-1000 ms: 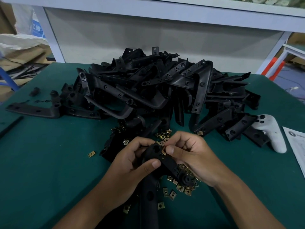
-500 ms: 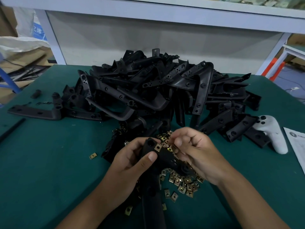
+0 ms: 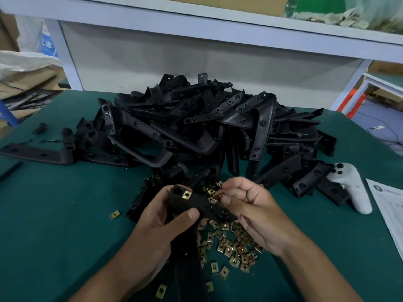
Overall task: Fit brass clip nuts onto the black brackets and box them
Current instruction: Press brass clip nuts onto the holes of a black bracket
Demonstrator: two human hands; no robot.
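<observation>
My left hand (image 3: 162,216) grips a black bracket (image 3: 200,204) near its upper end, thumb across its face. A brass clip nut (image 3: 186,194) sits fitted at the bracket's top corner. To the right of it, my right hand (image 3: 250,211) has its fingers curled and pinches another brass clip nut (image 3: 219,195) just above the bracket's edge. Several loose brass clip nuts (image 3: 233,245) lie on the green mat below both hands. A big heap of black brackets (image 3: 196,127) fills the table behind them.
A white game controller (image 3: 351,188) lies at the right of the heap, with a printed paper sheet (image 3: 390,210) beside it. One stray nut (image 3: 114,214) lies left of my hands. A long black bracket (image 3: 37,153) lies at the far left. A shelf frame (image 3: 196,40) stands behind the table.
My right hand has come off the bracket's top corner, where a fitted nut now shows, and has moved right, pinching another nut. The left hand keeps its hold.
</observation>
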